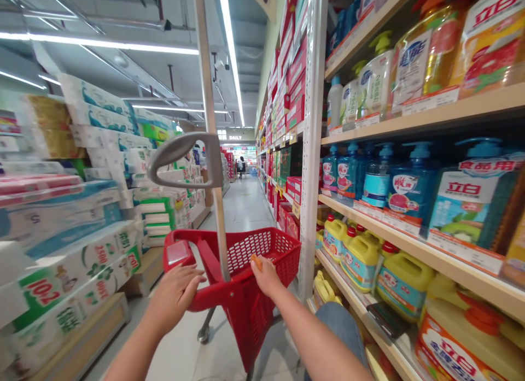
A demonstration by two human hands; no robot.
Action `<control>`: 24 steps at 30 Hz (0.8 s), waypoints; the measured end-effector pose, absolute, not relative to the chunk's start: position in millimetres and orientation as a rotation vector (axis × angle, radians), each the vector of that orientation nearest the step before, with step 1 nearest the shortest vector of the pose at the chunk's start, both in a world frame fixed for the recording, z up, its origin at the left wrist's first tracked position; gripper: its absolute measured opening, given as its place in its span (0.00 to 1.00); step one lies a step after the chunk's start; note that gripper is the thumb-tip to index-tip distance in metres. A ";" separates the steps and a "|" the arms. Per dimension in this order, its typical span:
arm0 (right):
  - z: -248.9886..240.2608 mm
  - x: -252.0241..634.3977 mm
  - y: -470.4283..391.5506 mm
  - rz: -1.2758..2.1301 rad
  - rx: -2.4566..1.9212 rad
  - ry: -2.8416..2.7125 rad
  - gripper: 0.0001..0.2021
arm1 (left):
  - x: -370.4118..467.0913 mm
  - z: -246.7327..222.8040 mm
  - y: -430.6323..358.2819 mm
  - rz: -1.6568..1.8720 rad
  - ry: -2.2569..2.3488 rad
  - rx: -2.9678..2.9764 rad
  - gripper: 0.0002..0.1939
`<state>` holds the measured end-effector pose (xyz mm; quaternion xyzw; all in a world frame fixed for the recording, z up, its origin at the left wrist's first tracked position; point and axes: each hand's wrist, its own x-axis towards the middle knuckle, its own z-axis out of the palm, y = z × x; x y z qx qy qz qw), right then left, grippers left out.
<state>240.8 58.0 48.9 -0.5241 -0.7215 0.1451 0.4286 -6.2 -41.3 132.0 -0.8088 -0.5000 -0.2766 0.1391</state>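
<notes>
A red shopping cart (pixel 241 285) stands in front of me, its basket pierced with slots. From its front side rises a light wooden pole (pixel 215 206), with a grey loop handle (pixel 217 162) on it. My left hand (pixel 174 291) lies on the basket's left rim, by a small side compartment, with its fingers stretched out and holding nothing. Over the near right part of the basket, my right hand (pixel 264 274) is closed on a small orange item (pixel 257 262). Its fingers cover most of that item, and I cannot make out its kind.
Shelves on the right hold pump bottles (pixel 410 179) and yellow detergent jugs (pixel 404 282). A dark flat object (pixel 385 320) lies on a lower shelf. Stacked tissue packs (pixel 77 277) line the left. The aisle floor (pixel 241 209) runs ahead to a distant person (pixel 241 165).
</notes>
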 end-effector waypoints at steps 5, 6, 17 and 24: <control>56.4 234.8 49.5 0.562 -0.964 -1.763 0.21 | 11.5 131.2 -39.0 -0.828 -1.435 -2.410 0.26; 58.0 238.5 52.0 0.611 -0.973 -1.743 0.21 | 14.8 131.9 -39.4 -0.824 -1.402 -2.446 0.25; 60.8 251.2 50.8 0.781 -0.855 -1.635 0.22 | 50.0 130.7 -38.9 -0.795 -1.499 -2.224 0.28; 68.6 256.1 45.4 0.595 -1.009 -1.637 0.26 | 37.7 133.0 -32.3 -0.818 -1.342 -2.282 0.25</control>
